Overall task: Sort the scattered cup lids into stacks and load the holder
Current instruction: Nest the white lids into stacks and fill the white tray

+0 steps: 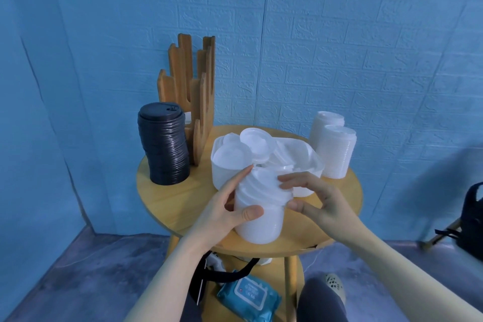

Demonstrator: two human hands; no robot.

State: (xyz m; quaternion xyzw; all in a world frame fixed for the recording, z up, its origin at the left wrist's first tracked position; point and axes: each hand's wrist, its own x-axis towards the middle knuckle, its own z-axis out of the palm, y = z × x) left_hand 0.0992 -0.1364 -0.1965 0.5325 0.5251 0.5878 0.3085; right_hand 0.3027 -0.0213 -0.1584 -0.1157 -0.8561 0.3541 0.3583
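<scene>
Head view: a round, smooth, pale wooden tabletop (167,198) stands before a blue wall embossed with a brick pattern. At the tabletop's near edge stands a stack of white lids (257,219), translucent matte plastic, ribbed where the rims nest, its upper lids sitting slightly askew. The left hand (227,206) comes in from the lower left, forearm angled up toward the table; its thumb lies across the stack's front and its fingers reach up along the left side, so it holds the stack in a loose wrap. The right hand (318,201) comes in from the lower right, palm turned left, fingers and thumb spread in a half-open curve; the fingertips touch the top lid's right rim and the thumb rests just below it.

Behind the stack, at the tabletop's middle, a white tub (222,172) with rounded corners holds loose white lids lying at mixed angles. At the left edge a tall stack of black lids (164,146) leans slightly, glossy and finely ridged. Behind it, at the far left edge, stands the wooden holder (190,81), flat upright slats with stepped tops. Near the far right edge stand 2 more white lid stacks (337,149), touching each other.

Under the table lies a blue wipes pack (248,295).
</scene>
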